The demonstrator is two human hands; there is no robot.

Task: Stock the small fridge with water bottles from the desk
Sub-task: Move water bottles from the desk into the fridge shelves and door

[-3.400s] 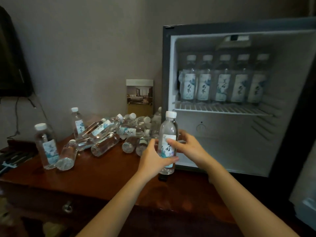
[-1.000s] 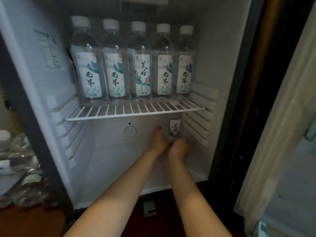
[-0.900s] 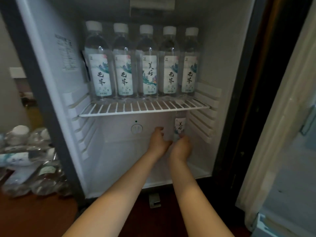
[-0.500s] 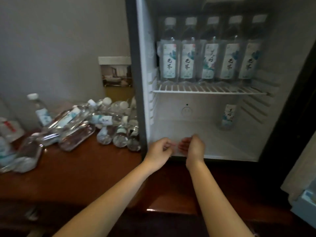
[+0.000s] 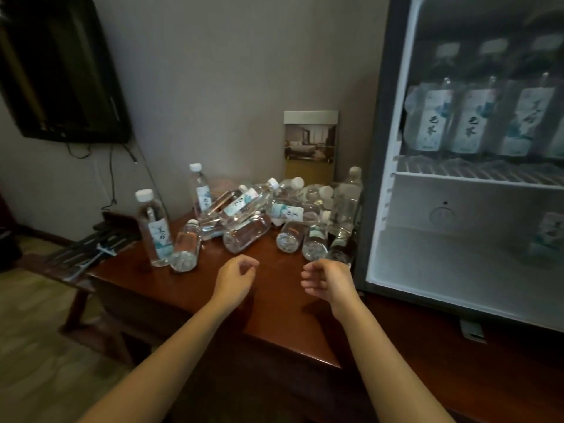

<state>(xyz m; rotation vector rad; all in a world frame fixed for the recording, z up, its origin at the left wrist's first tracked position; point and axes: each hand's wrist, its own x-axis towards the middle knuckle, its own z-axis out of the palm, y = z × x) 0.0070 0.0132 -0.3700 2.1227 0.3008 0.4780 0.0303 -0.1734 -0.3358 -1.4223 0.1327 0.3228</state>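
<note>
A heap of clear water bottles [image 5: 250,215] lies on the reddish wooden desk [image 5: 274,303], most on their sides. Two bottles stand upright at the left, the nearer one [image 5: 154,228] beside a lying bottle [image 5: 186,245]. The small fridge [image 5: 457,270] stands open at the right, with a row of bottles [image 5: 467,117] on its wire shelf and one bottle [image 5: 549,236] on the lower floor at the right edge. My left hand [image 5: 236,279] and my right hand [image 5: 328,280] hover over the desk just in front of the heap, fingers loosely curled, holding nothing.
A framed picture card [image 5: 309,148] leans against the wall behind the bottles. A dark wall-mounted screen [image 5: 58,71] with hanging cables is at the upper left. A lower side table [image 5: 82,257] with flat dark items sits left of the desk.
Both hands drew back out of the fridge, leaving the bottle on the lower floor, and moved left over the desk. The view swung left toward the bottle heap.
</note>
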